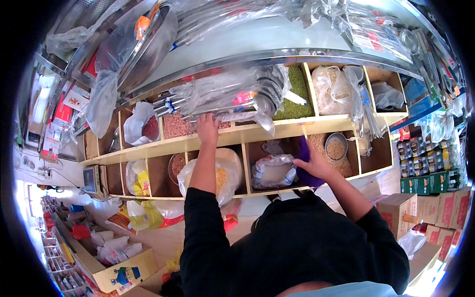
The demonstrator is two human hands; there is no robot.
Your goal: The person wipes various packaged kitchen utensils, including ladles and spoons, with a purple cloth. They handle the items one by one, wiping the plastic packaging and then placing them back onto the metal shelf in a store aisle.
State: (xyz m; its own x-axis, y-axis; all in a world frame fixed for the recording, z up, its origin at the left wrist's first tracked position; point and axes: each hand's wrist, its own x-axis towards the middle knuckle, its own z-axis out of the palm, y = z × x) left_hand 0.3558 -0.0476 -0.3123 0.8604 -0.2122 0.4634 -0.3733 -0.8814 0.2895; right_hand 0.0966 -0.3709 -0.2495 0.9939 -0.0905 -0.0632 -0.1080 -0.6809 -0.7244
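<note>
My left hand [208, 129] reaches to the upper row of bins, its fingers curled over the handle of a plastic-wrapped metal ladle [264, 105]. That ladle lies at the front of a pile of wrapped ladles [217, 89] across the bins. Just below the pile show pink peanuts [176, 125]. In the lower row, my right hand [314, 164] is closed round a dark purple cloth [311, 179], which hangs over a bin divider. Beside the cloth sits a clear bag of white grains or powder [274, 171]; its contents are too small to name.
A metal bowl [336, 147] sits in grain at the right, and an open bag of yellow kernels [220, 179] stands near my left forearm. Green beans [295, 94] fill an upper bin. Large strainers [153, 47] lean at the upper left. Cardboard boxes [397, 213] are stacked at the right.
</note>
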